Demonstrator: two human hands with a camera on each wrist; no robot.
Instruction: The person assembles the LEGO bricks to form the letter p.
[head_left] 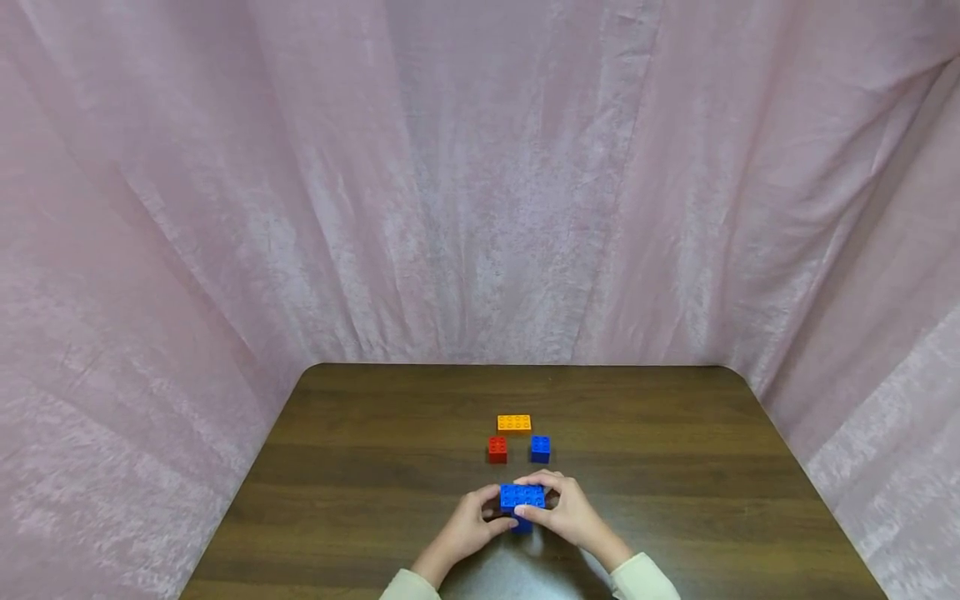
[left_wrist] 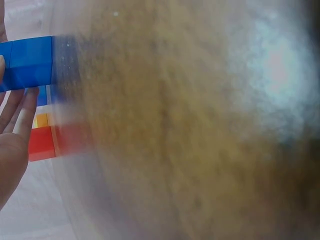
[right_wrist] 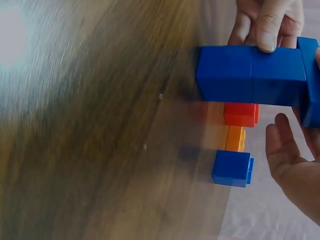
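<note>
A long blue toy building brick [head_left: 517, 493] with studs on top sits across a column of two square blue bricks [right_wrist: 227, 75], forming a T shape. The column stands upright on the table. On its left side my left hand [head_left: 471, 527] holds the column between thumb and fingers; the thumb lies on the upper square brick in the right wrist view. My right hand [head_left: 572, 510] pinches the long brick from the right, thumb on the near side and fingers at the far side. Part of the column is hidden behind my hands.
Beyond my hands stand a red square brick [head_left: 497, 451] and, to its right, a blue square brick [head_left: 540, 450]. A flatter orange brick [head_left: 513, 424] lies farther back. The brown wooden table [head_left: 360, 467] ends at a pink curtain [head_left: 510, 208].
</note>
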